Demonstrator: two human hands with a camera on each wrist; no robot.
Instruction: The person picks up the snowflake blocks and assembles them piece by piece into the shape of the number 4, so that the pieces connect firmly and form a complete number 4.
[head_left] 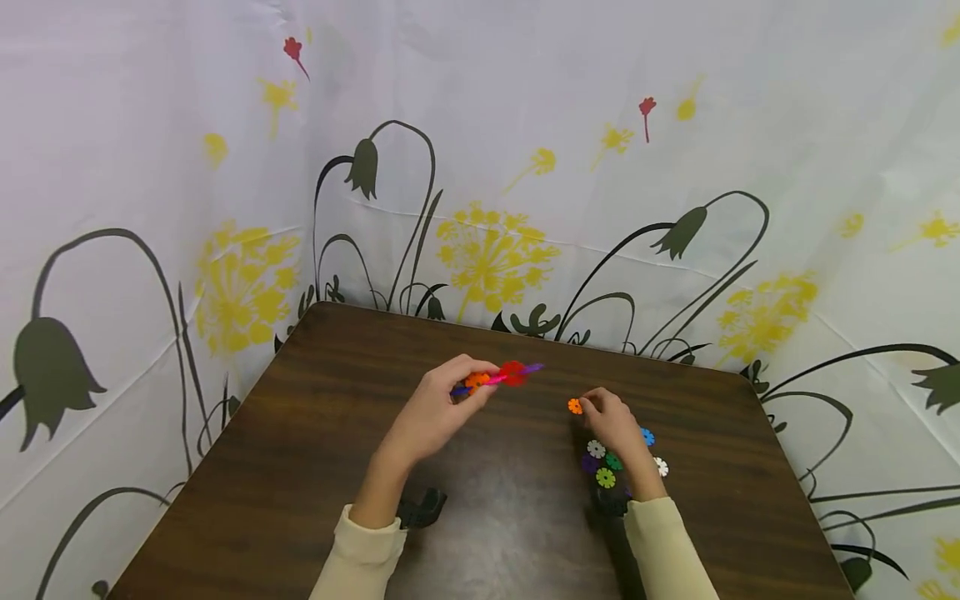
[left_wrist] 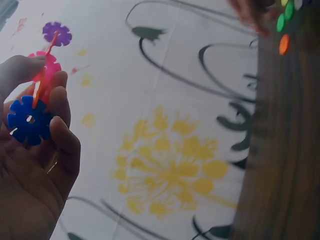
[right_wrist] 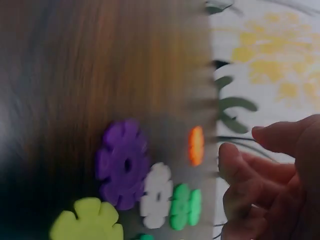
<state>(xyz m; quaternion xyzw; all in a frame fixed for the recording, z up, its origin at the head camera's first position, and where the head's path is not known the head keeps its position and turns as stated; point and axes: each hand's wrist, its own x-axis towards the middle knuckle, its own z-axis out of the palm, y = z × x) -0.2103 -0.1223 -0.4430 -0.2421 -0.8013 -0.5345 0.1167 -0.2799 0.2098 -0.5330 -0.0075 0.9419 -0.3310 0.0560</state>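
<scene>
"Starting at the left, what do you see?"

"The left hand (head_left: 438, 408), raised above the table (head_left: 315, 400), thumb and fingers gripping a chain of slotted discs (head_left: 493, 379). A blue end disc (left_wrist: 29, 121) is nearest the palm; further along come orange, pink and red, with a purple end disc (left_wrist: 57, 34) pointing rightward."

"And moving right?"

"A loose orange disc (head_left: 574, 406), then the right hand (head_left: 615, 421) just beside it. The right wrist view shows a space between thumb and forefinger, with nothing between them; the disc looks to be on the table."

"So which step is this?"

"I'd judge it's fetching another piece for the chain. The next move would call for a pinch on the orange disc's rim, with the chain held steady and a slot exposed."

"Any containers further over?"

"None that I can see. The spare pieces lie straight on the table around the right forearm: a purple disc (head_left: 589, 462), a grey disc (head_left: 596, 449), a lime disc (head_left: 605, 477) and a green disc (head_left: 613, 461), then, past the arm, a blue disc (head_left: 648, 437) and a white disc (head_left: 661, 467)."
</scene>
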